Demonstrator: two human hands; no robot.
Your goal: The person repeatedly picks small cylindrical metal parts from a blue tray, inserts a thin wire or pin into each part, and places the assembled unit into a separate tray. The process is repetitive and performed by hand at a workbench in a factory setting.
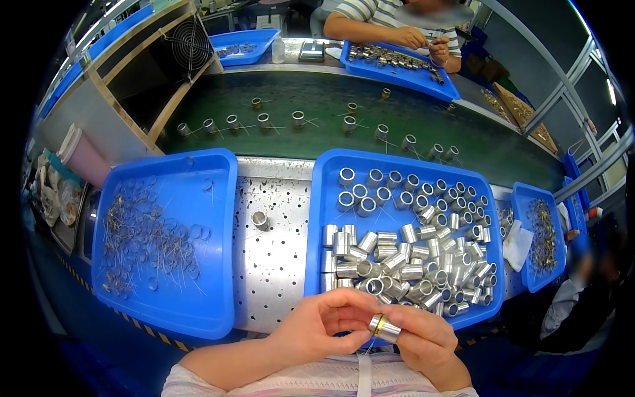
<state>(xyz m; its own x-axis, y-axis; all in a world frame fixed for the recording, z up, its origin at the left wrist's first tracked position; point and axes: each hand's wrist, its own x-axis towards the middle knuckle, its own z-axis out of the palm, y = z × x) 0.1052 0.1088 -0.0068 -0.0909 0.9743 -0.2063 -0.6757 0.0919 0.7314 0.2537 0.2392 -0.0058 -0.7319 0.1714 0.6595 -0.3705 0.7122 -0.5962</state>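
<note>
Close to my body, above the near edge of the middle tray, both hands hold one short silver metal sleeve (390, 331). A yellow band rings it near its left end. The fingers and thumb of my right hand (425, 334) are closed around its right part. My left hand (324, 326) pinches at the left end, where thin pale wires hang down. Whether those fingertips grip the wires or the metal is hard to tell. Just beyond my hands, the middle blue tray (317, 198) holds many silver sleeves, upright at the back and jumbled in front.
At left, a blue tray (228, 264) holds thin wire rings with long tails. One sleeve (260, 220) stands on the perforated metal tabletop (264, 284). Sleeves with wires stand along the green belt (264, 92). Across it, a person works over another blue tray (397, 73). A smaller tray (529, 278) is at right.
</note>
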